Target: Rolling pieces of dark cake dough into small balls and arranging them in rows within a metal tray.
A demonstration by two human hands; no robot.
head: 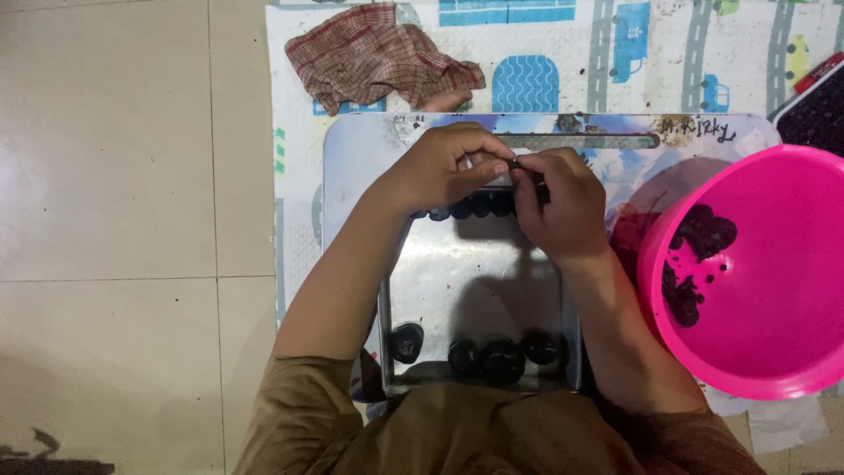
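My left hand point(444, 167) and my right hand point(563, 202) meet above the far end of a shiny metal tray point(475, 273). Their fingertips pinch one small dark piece point(514, 164) between them. Under the hands a row of dark round lumps point(466, 209) lies along the tray's far edge. Another row of dark lumps point(501, 356) sits along the near edge, with one lump point(407, 341) at the near left corner. The tray rests on a pale plastic board point(352, 176).
A bright pink bowl point(791, 352) with dark dough-like bits stuck inside stands at the right. A crumpled checked cloth point(378, 53) lies beyond the board on a patterned play mat point(615, 53). Beige floor tiles point(114, 176) lie to the left. A dark tray corner point(813, 114) shows at far right.
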